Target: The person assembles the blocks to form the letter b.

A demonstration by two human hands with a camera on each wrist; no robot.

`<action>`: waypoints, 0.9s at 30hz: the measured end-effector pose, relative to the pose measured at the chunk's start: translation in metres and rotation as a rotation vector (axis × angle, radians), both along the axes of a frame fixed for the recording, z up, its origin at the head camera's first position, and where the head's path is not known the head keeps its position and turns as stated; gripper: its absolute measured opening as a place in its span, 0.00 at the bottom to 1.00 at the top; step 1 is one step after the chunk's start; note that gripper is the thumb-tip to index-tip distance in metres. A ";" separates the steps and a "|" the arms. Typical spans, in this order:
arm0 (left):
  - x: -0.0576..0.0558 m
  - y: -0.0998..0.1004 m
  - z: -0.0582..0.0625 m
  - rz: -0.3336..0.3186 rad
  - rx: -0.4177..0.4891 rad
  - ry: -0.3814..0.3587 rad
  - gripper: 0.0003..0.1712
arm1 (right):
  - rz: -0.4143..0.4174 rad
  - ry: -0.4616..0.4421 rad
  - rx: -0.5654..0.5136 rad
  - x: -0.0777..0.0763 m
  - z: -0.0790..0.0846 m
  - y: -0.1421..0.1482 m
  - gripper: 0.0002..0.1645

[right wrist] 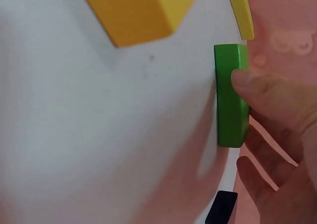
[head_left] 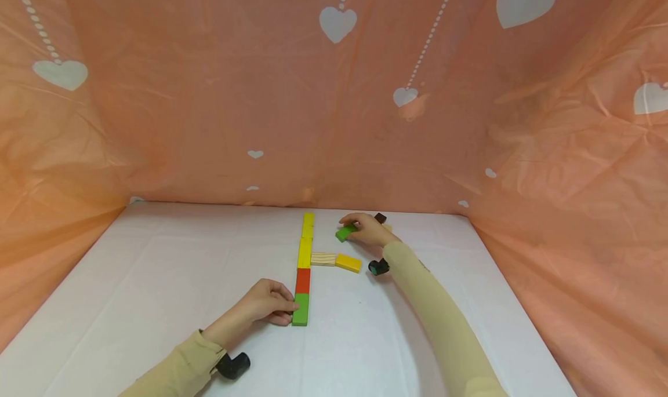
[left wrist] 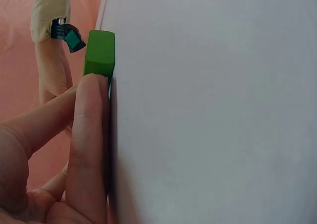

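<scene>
A line of flat wooden blocks runs away from me: two or more yellow blocks [head_left: 305,252] at the far end, a red block [head_left: 303,281], then a green block [head_left: 301,311] nearest me. My left hand [head_left: 267,302] pinches that near green block at its left side, thumb over its edge; the left wrist view shows the fingertips against the block. Farther off to the right, my right hand [head_left: 367,230] grips another green block [right wrist: 229,97] between thumb and fingers, close to the table surface. Part of that block is hidden behind the fingers.
A plain wood block [head_left: 323,259] joins the line's right side, with an orange-yellow block [head_left: 348,262] angled at its end. A dark block [head_left: 381,218] and a partly hidden pale one lie beyond the right hand. Behind the white table [head_left: 209,240] hangs an orange cloth [head_left: 292,124].
</scene>
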State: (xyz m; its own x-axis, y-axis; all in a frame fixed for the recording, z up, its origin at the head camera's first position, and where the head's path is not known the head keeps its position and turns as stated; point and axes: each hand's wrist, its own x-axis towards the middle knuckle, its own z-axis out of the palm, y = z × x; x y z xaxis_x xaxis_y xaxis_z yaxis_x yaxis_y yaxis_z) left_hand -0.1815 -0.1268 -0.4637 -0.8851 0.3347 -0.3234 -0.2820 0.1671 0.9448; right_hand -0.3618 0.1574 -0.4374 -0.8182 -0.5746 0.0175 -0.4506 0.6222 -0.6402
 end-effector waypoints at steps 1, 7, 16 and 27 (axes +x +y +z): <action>0.000 0.000 0.000 0.001 0.000 -0.001 0.13 | -0.005 -0.002 0.008 -0.001 0.000 0.000 0.24; -0.001 0.001 0.001 0.004 0.003 -0.008 0.12 | -0.039 -0.011 0.069 -0.003 0.001 0.001 0.23; 0.001 0.000 0.003 0.001 0.003 -0.008 0.12 | -0.023 -0.004 0.110 -0.002 0.003 0.000 0.22; 0.001 0.000 0.002 0.005 -0.016 -0.005 0.13 | -0.016 -0.030 0.104 0.000 0.007 0.000 0.18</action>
State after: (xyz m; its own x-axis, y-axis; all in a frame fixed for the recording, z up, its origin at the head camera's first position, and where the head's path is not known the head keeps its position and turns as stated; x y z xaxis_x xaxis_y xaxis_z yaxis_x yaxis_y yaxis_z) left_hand -0.1809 -0.1264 -0.4615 -0.8851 0.3248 -0.3334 -0.2879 0.1808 0.9404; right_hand -0.3617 0.1577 -0.4299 -0.8265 -0.5590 -0.0667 -0.4216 0.6931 -0.5847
